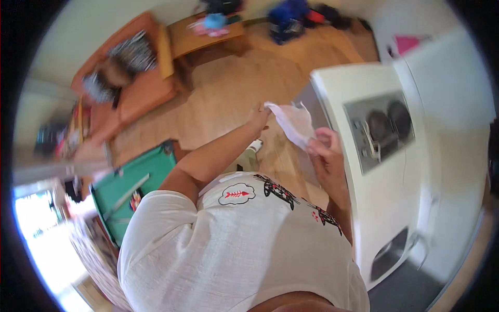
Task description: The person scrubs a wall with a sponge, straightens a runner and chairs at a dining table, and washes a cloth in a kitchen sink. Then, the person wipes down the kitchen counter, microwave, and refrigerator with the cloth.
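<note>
A thin, pale pinkish-white cloth (294, 124) is stretched between my two hands above the wooden floor. My left hand (258, 116) is closed on its far left corner, with the arm reaching forward. Closer to my body, my right hand (326, 150) pinches the cloth's near right edge between thumb and fingers. The right hand is beside the edge of a white counter (340, 86), which partly backs it. Folds and some blur hide the cloth's exact shape.
A hob (382, 130) and a sink (390, 255) are set into the counter on the right. To the left are a green pool table (148, 166) and an orange sofa (148, 96) with cushions. A wooden table (189, 44) and a blue bag (286, 21) are farther off.
</note>
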`<act>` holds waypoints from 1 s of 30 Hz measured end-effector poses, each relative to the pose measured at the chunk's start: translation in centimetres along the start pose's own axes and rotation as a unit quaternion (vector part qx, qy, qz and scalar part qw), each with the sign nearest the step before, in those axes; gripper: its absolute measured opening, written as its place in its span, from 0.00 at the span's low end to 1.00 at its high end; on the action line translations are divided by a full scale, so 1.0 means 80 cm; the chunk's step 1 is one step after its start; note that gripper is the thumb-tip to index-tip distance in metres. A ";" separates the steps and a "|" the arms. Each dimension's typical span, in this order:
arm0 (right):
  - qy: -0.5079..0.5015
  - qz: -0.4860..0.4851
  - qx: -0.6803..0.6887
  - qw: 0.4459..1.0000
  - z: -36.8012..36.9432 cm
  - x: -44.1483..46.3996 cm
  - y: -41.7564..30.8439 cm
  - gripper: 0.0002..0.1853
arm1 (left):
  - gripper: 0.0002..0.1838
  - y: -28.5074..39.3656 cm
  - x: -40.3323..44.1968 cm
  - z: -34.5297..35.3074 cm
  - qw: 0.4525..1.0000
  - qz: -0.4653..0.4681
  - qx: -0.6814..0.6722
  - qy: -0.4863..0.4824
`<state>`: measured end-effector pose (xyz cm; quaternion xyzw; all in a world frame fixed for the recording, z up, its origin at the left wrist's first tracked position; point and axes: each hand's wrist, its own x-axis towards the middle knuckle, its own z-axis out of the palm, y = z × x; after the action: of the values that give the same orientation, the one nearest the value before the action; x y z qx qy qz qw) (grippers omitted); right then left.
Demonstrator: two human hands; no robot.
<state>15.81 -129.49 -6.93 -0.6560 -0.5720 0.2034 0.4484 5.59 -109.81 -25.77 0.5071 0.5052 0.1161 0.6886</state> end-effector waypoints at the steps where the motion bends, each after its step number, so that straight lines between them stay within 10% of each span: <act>1: -0.074 -0.083 -0.016 0.994 0.025 0.030 -0.013 0.08 | 0.16 0.013 -0.008 -0.027 0.973 -0.115 -0.193 0.053; 5: -0.260 -0.244 0.006 0.934 0.146 0.096 -0.065 0.08 | 0.16 0.023 -0.029 -0.117 0.871 -0.084 -0.480 0.056; 11: -0.475 -0.132 0.164 0.854 0.258 0.125 -0.053 0.14 | 0.15 0.019 -0.060 -0.201 0.847 0.074 -0.506 0.144; 14: -0.633 0.031 0.165 0.756 0.296 0.141 -0.053 0.16 | 0.15 0.022 -0.081 -0.266 0.881 0.153 -0.386 0.228; 17: -0.593 0.027 0.187 0.783 0.320 0.169 -0.048 0.19 | 0.14 0.027 -0.106 -0.338 0.904 0.227 -0.093 0.351; 22: -0.426 0.127 0.268 0.855 0.327 0.234 -0.005 0.17 | 0.14 0.063 -0.132 -0.424 0.770 0.266 0.382 0.437; 30: -0.373 0.262 0.188 0.870 0.350 0.288 0.176 0.14 | 0.13 0.105 -0.085 -0.506 0.674 0.174 0.583 0.418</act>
<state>8.07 -97.28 -27.26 -0.5604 -0.4547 0.6469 0.2465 -27.48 -86.99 -13.97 0.7828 0.6082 0.1156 -0.0629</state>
